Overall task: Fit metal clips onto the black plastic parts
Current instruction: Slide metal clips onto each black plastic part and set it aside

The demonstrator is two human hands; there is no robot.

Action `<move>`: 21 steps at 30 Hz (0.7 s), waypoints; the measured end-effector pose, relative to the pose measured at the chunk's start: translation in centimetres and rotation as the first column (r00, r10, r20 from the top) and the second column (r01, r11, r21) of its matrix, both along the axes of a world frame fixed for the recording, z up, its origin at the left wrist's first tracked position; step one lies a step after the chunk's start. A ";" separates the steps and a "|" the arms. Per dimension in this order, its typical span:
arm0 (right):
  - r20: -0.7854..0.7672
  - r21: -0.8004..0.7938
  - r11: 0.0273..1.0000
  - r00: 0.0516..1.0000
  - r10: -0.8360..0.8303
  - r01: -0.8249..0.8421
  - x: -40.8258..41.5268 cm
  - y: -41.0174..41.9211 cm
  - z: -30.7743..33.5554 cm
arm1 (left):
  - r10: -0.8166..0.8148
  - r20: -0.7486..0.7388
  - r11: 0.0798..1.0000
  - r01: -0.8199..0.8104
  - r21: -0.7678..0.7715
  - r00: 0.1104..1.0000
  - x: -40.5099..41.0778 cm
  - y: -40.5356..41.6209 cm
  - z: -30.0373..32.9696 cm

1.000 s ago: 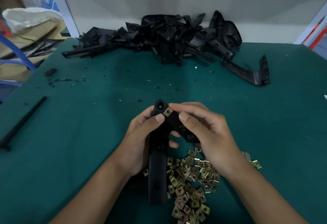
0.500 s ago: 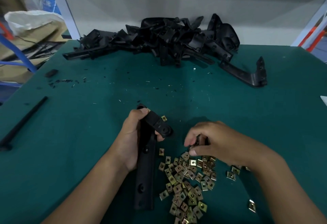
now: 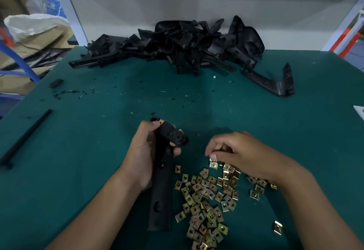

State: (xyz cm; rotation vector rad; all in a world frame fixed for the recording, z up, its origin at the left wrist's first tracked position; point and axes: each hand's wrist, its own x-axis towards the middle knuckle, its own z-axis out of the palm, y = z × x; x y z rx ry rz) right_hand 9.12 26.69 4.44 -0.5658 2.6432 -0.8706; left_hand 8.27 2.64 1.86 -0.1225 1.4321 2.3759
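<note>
My left hand (image 3: pixel 142 155) grips a long black plastic part (image 3: pixel 160 196) near its bent upper end, where a brass-coloured clip (image 3: pixel 162 126) sits on the tab. The part's lower end rests on the green table. A loose heap of metal clips (image 3: pixel 206 194) lies to the right of it. My right hand (image 3: pixel 236 151) hovers over the heap's upper edge, its curled fingertips pinching one metal clip (image 3: pixel 213 164). A big pile of black plastic parts (image 3: pixel 177 46) lies at the table's far edge.
A single L-shaped black part (image 3: pixel 273 81) lies right of the pile. A thin black rod (image 3: pixel 25 137) lies at the left edge, with a small black block (image 3: pixel 56 83) and crumbs nearby. Boxes and a white sack (image 3: pixel 33 25) stand off the table to the left.
My right hand let go of the black part and dropped to the clip heap, where it now pinches a clip. My left hand lowered the part and turned its tab rightward.
</note>
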 end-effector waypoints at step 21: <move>0.423 -0.813 0.405 0.902 -0.084 0.419 0.1 -3.2 0.5 | -0.242 -0.210 0.961 0.264 0.086 0.947 0.2 0.1 -0.1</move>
